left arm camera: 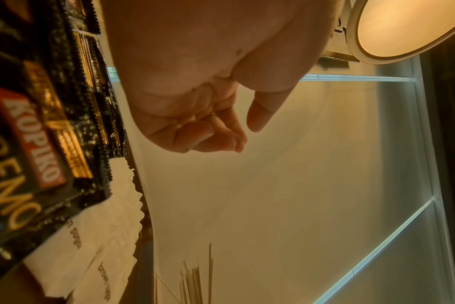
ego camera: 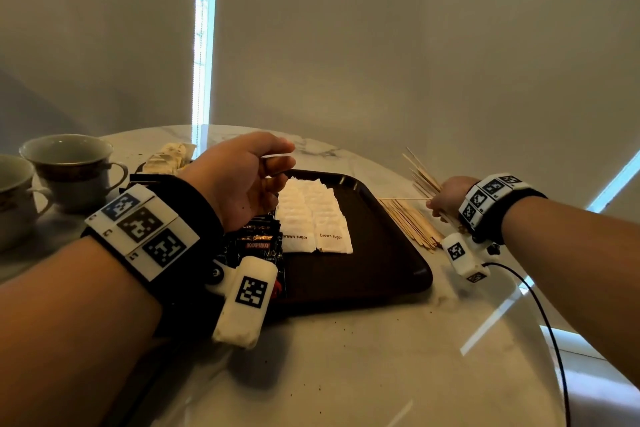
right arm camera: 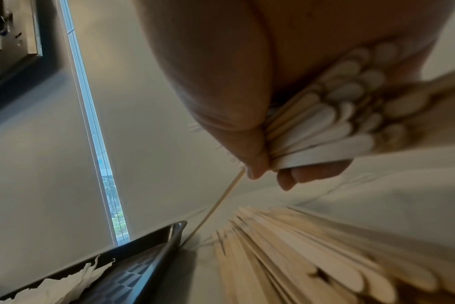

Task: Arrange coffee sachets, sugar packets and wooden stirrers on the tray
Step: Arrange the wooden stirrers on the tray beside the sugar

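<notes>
Nearest to me, my left hand (ego camera: 242, 180) hovers over the dark tray (ego camera: 381, 274), fingers loosely curled and holding nothing, above the black coffee sachets (ego camera: 258, 246) stacked at the tray's left edge. Beside them the white sugar packets (ego camera: 313, 215) already lie in two neat overlapping rows. Out to the right, off the tray, my right hand (ego camera: 448, 198) has its grip closed around a fanned bundle of wooden stirrers (right arm camera: 333, 115), while more stirrers (ego camera: 410, 224) lie loose on the marble surface (ego camera: 346, 374) just beside the tray's right rim. Coffee and sugar look placed; by my reckoning the stirrers are what remains. Two cups (ego camera: 69, 170) stand at far left.
</notes>
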Demonstrator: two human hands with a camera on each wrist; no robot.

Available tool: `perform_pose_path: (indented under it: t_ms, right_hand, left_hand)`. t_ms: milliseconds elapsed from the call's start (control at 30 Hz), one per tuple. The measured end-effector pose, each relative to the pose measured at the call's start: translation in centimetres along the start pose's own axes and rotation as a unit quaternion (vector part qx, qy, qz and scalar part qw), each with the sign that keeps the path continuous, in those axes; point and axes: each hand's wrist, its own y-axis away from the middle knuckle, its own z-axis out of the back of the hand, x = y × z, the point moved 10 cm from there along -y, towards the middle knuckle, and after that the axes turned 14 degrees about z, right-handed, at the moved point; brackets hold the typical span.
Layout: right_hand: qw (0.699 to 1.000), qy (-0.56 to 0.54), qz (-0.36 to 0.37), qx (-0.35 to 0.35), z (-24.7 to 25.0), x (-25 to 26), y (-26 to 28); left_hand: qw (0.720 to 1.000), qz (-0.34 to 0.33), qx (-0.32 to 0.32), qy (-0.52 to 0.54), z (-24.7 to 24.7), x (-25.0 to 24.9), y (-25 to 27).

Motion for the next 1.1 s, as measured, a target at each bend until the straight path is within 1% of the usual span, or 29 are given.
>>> perform_pose_path:
  t_ms: [233,333,400,500,600,667,800,867,933,1000,1100]
  right_hand:
    - [1.0,-0.023,-0.009,-0.017,1.7,-0.7,1.2]
    - [0.998,-0.047,0.004,-0.029,2.6,-0.3,1.4]
    - [0.996,-0.081,0.027,-0.028,3.1,1.0,1.5]
    - [0.979,-0.188,0.076,-0.03,3.5,4.6,2.4]
    - [0.932,-0.341,0.122,-0.012,3.2,9.6,4.7]
    - [0.906,-0.388,0.166,0.017,2.9,13.6,6.8]
    - [0.888,-0.36,0.277,0.075,2.4,21.1,11.4]
    - [0.874,-0.363,0.312,0.089,2.2,23.7,13.3]
    - [0.866,-0.361,0.333,0.092,1.9,25.5,14.3]
    - [0.865,-0.349,0.351,0.08,2.0,26.5,14.6]
    - [0.853,-0.365,0.366,0.075,1.8,27.4,14.4]
  left_hand:
    - [1.0,0.005,0.002,0.005,0.1,0.1,0.0]
    - [1.0,0.008,-0.002,0.015,0.1,0.2,-0.1]
    - [1.0,0.008,-0.004,0.027,0.2,0.2,-0.1]
    - [0.999,0.013,-0.002,0.045,0.0,0.5,0.0]
    - [0.999,0.022,0.007,0.043,-0.6,0.7,0.2]
    - [0.999,0.025,0.023,0.038,-1.2,0.8,0.4]
    - [0.997,0.03,0.073,0.025,-2.2,1.2,0.4]
    - [0.996,0.013,0.093,0.0,-2.6,0.9,0.7]
    - [0.994,-0.012,0.108,-0.03,-2.9,0.4,1.2]
    - [0.994,-0.025,0.098,-0.031,-2.6,-0.1,1.1]
    - [0.999,-0.038,0.038,0.001,-1.3,-0.8,0.7]
